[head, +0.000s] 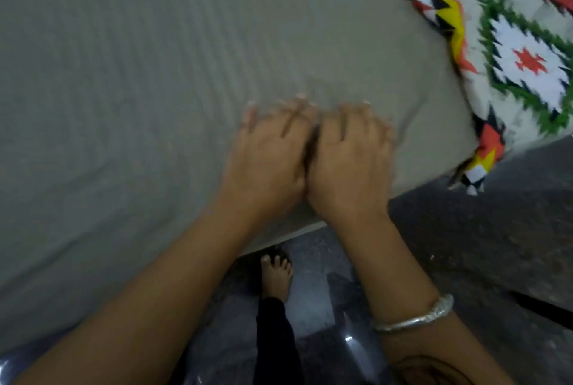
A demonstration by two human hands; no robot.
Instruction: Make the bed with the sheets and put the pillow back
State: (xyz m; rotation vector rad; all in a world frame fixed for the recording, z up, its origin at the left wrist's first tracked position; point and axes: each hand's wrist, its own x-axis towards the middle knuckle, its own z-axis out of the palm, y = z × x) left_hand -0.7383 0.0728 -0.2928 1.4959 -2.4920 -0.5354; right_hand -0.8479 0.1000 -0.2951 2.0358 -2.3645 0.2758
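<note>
Both hands lay side by side, palms down, on the grey sheet [155,74] near the edge of the bed. The left hand [269,155] and the right hand [347,161] touched each other along the thumb side, so that the wrists and the inner edges pressed together. The fingers [297,115] of the left hand were spread and laid flat on the cloth, holding nothing; those of the right hand were also extended, a little curved at the tips, and blurred, so whether they pinched any cloth could not be told. The sheet covered nearly the whole bed top in view, with fine ribbed lines running across it and a few soft creases near the hands and towards the corner. Beyond the hands, at the far right, a patterned blanket [521,52] in white, green, orange, yellow and black lay over the corner of the bed, its edge hanging down past the side of the mattress. A silver bangle [415,318] sat on the right forearm. Below the bed edge, a bare foot [277,273] stood on the dark, glossy floor [465,245], just beside the bed, with a dark trouser leg above it. No pillow could be made out in this view.
</note>
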